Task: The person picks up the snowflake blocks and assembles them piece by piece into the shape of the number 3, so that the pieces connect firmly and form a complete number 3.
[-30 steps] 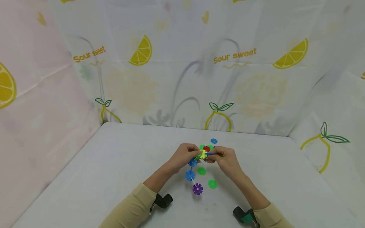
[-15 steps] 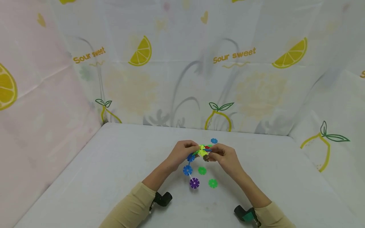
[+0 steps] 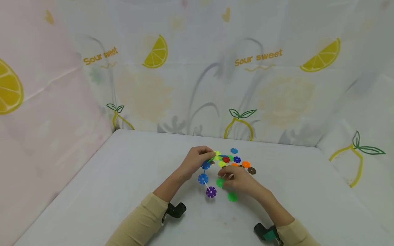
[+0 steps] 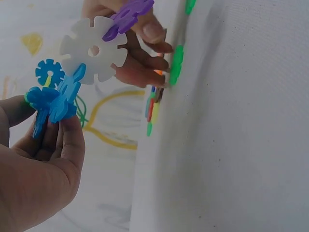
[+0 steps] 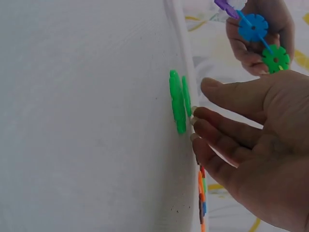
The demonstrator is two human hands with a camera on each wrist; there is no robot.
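Observation:
My left hand (image 3: pixel 194 163) pinches a chain of slotted plastic snowflake discs, raised over the table. A blue disc (image 3: pixel 203 178), an edge-on white disc (image 4: pixel 87 58) and a purple disc (image 3: pixel 211 192) hang from it on the near side. Beyond the fingertips the chain continues with a yellow disc (image 3: pixel 217 155) and a blue one seen edge-on. My right hand (image 3: pixel 241 179) holds nothing; its fingers are loosely bent, the tips right at a loose green disc (image 3: pixel 220 182). Another green disc (image 3: pixel 232 197) lies nearer to me.
Beyond my right hand lie several loose discs, among them a red disc (image 3: pixel 226 159), a dark blue disc (image 3: pixel 237 159), an orange disc (image 3: pixel 246 164) and a brown disc (image 3: pixel 251 170). A light blue disc (image 3: pixel 234 150) is farthest back. A printed cloth (image 3: pixel 184 99) hangs behind the white table (image 3: pixel 123 191).
The right hand has let go of the blue disc at the chain's far end and come down towards the loose green disc. The left hand keeps the chain, its hanging end slightly higher.

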